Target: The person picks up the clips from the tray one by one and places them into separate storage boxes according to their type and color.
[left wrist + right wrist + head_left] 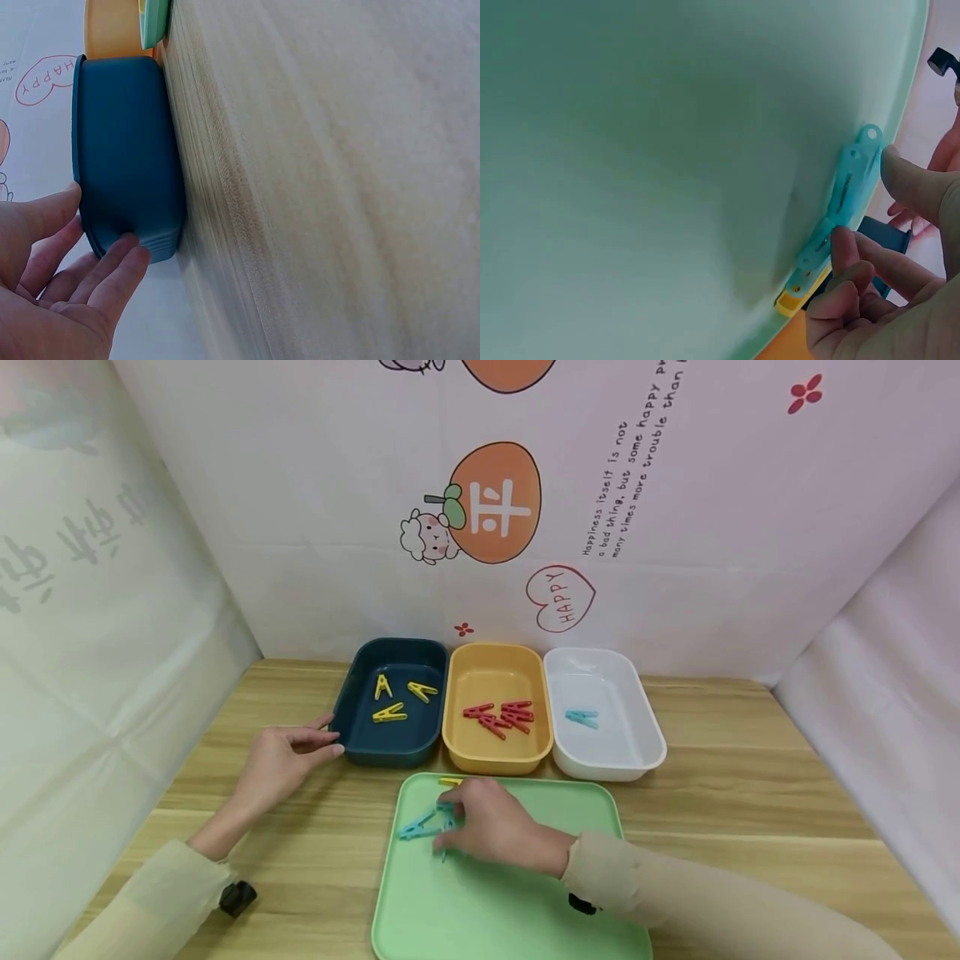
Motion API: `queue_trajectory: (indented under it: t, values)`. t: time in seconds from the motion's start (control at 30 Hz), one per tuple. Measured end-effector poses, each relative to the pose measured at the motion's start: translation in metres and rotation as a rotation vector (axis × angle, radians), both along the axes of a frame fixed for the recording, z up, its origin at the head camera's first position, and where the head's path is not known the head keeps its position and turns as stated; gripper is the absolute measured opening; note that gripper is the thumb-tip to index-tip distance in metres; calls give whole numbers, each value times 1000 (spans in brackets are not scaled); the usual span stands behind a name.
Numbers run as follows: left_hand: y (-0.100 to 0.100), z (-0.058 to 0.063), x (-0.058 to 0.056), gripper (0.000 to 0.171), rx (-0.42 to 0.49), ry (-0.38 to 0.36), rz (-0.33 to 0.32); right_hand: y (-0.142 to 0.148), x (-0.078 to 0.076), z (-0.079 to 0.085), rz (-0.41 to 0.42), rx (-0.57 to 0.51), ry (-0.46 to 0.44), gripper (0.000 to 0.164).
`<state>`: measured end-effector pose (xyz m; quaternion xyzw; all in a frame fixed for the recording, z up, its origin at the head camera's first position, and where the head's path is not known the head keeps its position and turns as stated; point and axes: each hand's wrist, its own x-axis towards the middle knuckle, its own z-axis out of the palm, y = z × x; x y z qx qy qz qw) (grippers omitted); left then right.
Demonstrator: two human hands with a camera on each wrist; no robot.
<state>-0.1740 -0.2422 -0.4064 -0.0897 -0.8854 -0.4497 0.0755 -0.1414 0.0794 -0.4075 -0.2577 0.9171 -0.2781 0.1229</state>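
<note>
My left hand [281,764] touches the dark blue bin [393,758] at its left side. In the left wrist view, the thumb is at the bin's rim and fairly straight fingers lie against its outer wall. Over the light green tray [510,910], my right hand [491,822] reaches to several light blue clothespins [418,828], its thumb and index finger apart. The right wrist view shows the index fingertip by one light blue clothespin [847,184]; a firm pinch is not visible. A yellow clothespin [450,782] lies at the tray's far edge, partly covered by the hand.
Yellow clothespins [390,713] lie in the dark blue bin. Next to it, the orange bin [495,764] contains several red clothespins [516,714]. The white bin [637,752] on the right has a light blue clothespin [582,718]. A printed cloth [337,585] hangs behind the wooden table [750,777].
</note>
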Motion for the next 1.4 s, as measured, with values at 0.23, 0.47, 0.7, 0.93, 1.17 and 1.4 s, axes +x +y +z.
queue_trajectory:
  t: [0.23, 0.47, 0.7, 0.93, 1.17, 1.4]
  values:
    - [0, -1, -1, 22, -14, -2, 8, 3, 4, 2, 19, 30, 26, 50]
    - [0, -2, -2, 23, -14, 1, 6, 19, 7, 5, 16, 20, 10, 42]
    - [1, -2, -2, 22, -10, 6, 2, 39, 13, 8, -16, 36, -33, 28]
    - [1, -2, 0, 23, 7, 6, 2, 61, 17, 10, -70, 26, -72, 23]
    - [-1, -4, 0, 22, 13, 16, -3, 84, 17, 4, -161, 52, -57, 22]
    - [-1, -2, 0, 24, 5, 8, -3, 91, 19, 6, -193, 70, -56, 31]
